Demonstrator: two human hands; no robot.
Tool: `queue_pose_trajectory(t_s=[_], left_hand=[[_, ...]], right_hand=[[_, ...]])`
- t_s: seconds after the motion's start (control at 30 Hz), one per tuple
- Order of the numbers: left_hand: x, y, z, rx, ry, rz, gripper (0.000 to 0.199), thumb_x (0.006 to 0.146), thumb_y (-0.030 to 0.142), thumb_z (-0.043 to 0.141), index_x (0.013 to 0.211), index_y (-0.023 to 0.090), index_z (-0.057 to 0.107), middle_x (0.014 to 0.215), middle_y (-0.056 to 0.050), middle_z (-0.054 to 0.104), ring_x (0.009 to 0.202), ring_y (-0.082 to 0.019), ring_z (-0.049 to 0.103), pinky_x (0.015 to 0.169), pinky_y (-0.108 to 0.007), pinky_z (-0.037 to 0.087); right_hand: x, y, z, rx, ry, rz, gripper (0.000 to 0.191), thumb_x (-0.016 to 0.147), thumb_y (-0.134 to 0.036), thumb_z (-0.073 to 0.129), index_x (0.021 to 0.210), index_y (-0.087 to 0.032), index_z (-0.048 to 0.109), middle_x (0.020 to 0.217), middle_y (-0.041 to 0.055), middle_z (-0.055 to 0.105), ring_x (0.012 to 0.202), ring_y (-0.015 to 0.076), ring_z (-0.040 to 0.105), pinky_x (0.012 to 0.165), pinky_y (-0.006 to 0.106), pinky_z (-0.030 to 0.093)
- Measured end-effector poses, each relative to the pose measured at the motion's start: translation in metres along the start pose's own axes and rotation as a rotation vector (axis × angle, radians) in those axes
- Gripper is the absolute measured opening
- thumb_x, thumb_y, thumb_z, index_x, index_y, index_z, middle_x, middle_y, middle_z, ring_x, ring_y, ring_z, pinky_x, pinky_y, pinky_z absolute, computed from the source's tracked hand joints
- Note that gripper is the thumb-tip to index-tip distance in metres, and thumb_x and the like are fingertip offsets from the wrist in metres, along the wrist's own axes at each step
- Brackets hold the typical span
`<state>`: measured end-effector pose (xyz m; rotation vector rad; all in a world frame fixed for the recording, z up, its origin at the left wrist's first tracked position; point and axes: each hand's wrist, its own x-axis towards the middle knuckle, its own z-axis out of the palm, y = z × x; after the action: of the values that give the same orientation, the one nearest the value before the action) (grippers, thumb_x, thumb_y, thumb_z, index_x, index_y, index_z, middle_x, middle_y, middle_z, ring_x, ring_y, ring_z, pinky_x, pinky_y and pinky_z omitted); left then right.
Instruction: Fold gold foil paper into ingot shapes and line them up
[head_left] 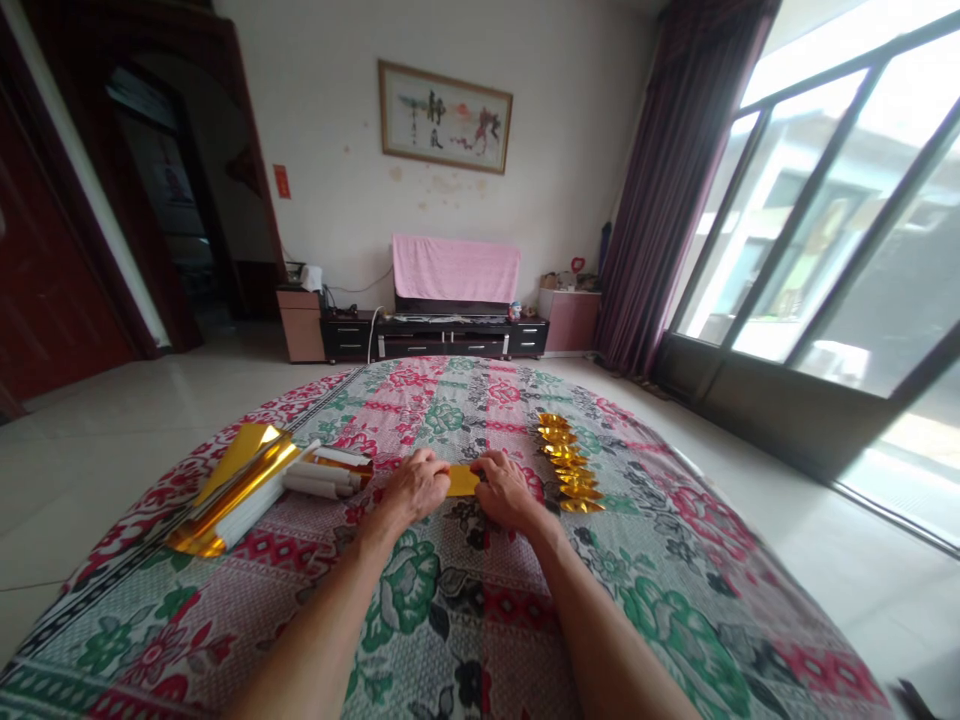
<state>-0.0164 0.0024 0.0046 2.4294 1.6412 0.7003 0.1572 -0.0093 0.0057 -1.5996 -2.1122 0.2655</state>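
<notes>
A small piece of gold paper [463,481] lies between my two hands at the middle of the table. My left hand [418,484] has its fingers closed on the paper's left end. At the right end, my right hand [506,490] grips it the same way, fingers curled down. The fingertips are partly hidden behind the knuckles. To the right of my right hand is a row of several folded gold paper pieces [570,462], pointed at their ends. Left of my left hand lies a stack of gold foil sheets [251,490] with white undersides, beside white paper rolls [322,478].
A patterned red, green and grey cloth [405,590] covers the round table. Beyond it stands a low black cabinet [442,343] with a pink cloth [456,266] over a television. Purple curtains [652,190] hang beside large windows on the right.
</notes>
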Motion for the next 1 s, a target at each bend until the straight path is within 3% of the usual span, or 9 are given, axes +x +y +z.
queue_pose_trajectory(t_s=[0.2, 0.47, 0.8, 1.0], left_hand=[[-0.006, 0.013, 0.005, 0.129, 0.118, -0.031, 0.023, 0.077, 0.038, 0.052, 0.087, 0.019, 0.059, 0.093, -0.008, 0.056, 0.088, -0.023, 0.052, 0.081, -0.035, 0.040], [-0.007, 0.013, 0.004, 0.094, 0.092, -0.057, 0.021, 0.074, 0.035, 0.056, 0.089, 0.020, 0.058, 0.094, -0.008, 0.055, 0.089, -0.023, 0.052, 0.082, -0.035, 0.040], [-0.003, -0.006, -0.008, -0.099, -0.044, 0.058, 0.022, 0.068, 0.019, 0.055, 0.089, 0.020, 0.062, 0.101, -0.005, 0.053, 0.092, -0.018, 0.053, 0.085, -0.030, 0.042], [-0.004, -0.006, -0.012, -0.127, -0.068, 0.036, 0.023, 0.067, 0.017, 0.054, 0.087, 0.022, 0.063, 0.100, -0.003, 0.054, 0.091, -0.016, 0.053, 0.087, -0.027, 0.042]], right_hand=[[-0.003, -0.004, 0.003, -0.025, 0.078, 0.002, 0.023, 0.078, -0.030, 0.049, 0.096, -0.021, 0.058, 0.108, 0.0060, 0.051, 0.099, 0.0189, 0.047, 0.087, 0.030, 0.032], [-0.005, -0.005, 0.001, -0.059, 0.057, -0.012, 0.026, 0.078, -0.030, 0.051, 0.101, -0.021, 0.056, 0.111, 0.0067, 0.050, 0.101, 0.0200, 0.046, 0.088, 0.031, 0.031], [-0.002, 0.002, -0.005, -0.006, -0.046, -0.042, 0.029, 0.073, -0.020, 0.049, 0.102, -0.022, 0.055, 0.113, 0.0047, 0.048, 0.102, 0.0190, 0.044, 0.088, 0.032, 0.031], [-0.001, 0.002, -0.006, 0.001, -0.047, -0.034, 0.031, 0.072, -0.019, 0.048, 0.102, -0.022, 0.056, 0.113, 0.0042, 0.048, 0.103, 0.0191, 0.043, 0.089, 0.032, 0.031]])
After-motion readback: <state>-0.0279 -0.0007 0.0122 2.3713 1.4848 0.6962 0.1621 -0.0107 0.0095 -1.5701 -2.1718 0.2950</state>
